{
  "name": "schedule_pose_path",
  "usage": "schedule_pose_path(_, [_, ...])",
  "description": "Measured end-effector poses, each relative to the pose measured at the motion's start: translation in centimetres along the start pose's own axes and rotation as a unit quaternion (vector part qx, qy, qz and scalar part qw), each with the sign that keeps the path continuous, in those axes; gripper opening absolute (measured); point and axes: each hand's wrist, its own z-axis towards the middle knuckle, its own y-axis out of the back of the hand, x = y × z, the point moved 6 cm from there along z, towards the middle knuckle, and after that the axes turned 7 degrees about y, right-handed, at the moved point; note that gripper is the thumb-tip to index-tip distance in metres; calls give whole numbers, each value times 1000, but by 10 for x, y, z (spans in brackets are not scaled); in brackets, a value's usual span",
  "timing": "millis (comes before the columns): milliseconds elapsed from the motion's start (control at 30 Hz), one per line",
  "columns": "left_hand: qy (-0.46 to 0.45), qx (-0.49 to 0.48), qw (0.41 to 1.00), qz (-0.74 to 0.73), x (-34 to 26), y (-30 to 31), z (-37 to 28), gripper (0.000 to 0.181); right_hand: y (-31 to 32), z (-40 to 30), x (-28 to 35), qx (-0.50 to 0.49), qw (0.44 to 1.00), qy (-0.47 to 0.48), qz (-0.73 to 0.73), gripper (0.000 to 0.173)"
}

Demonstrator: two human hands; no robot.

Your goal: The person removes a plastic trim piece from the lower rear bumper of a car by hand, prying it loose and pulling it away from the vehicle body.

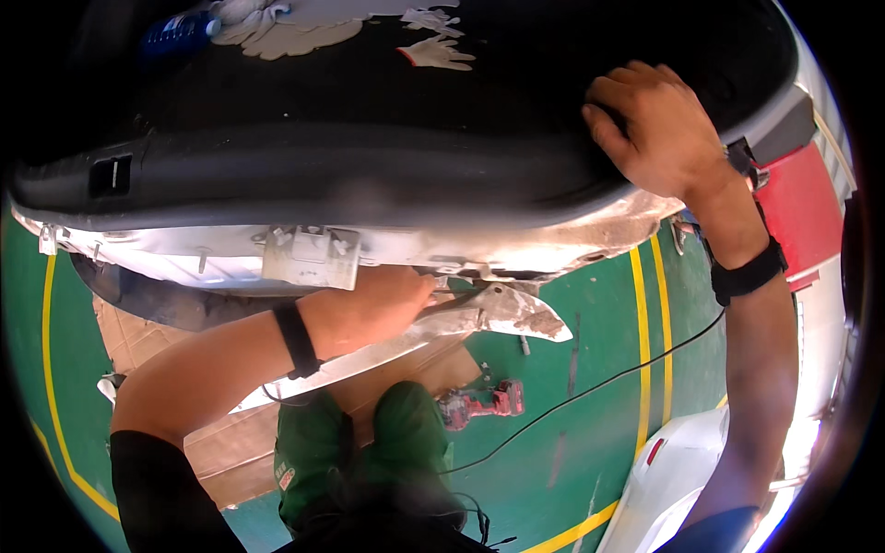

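Before me is the rear end of a vehicle with its cargo area open. My left hand (377, 304) reaches under the white rear body panel (408, 245), by the inner end of a dirty white metal beam (522, 314). A thin metal piece (453, 292) shows beside its fingertips; whether the fingers grip it is hidden. My right hand (653, 128) rests on the black cargo-area trim (415, 166) near its right corner, thumb apart from curled fingers, with nothing visible in it. A pale bracket plate (311, 259) sits on the panel above my left wrist.
Work gloves (439, 52) and a blue bottle (181, 31) lie in the cargo area. A red cordless power tool (482, 404) and a socket-like metal piece (525, 344) lie on the green floor. Cardboard (235, 477) lies below me. A black cable (588, 387) runs to my right arm. A white bumper-like part (667, 477) stands at right.
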Motion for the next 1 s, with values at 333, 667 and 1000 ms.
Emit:
schedule_pose_path(333, [-32, 20, 999, 19, -20, 7, 0, 19, -3, 4, -2, -21, 996, -81, 24, 27])
schedule_pose_path(667, [-20, 78, 992, -93, 11, -23, 14, 23, -6, -4, -4, -27, 994, -104, 5, 28])
schedule_pose_path(1000, [4, 109, 985, -132, 46, -64, 36, 33, 1, -2, -5, -24, 986, -163, 18, 30])
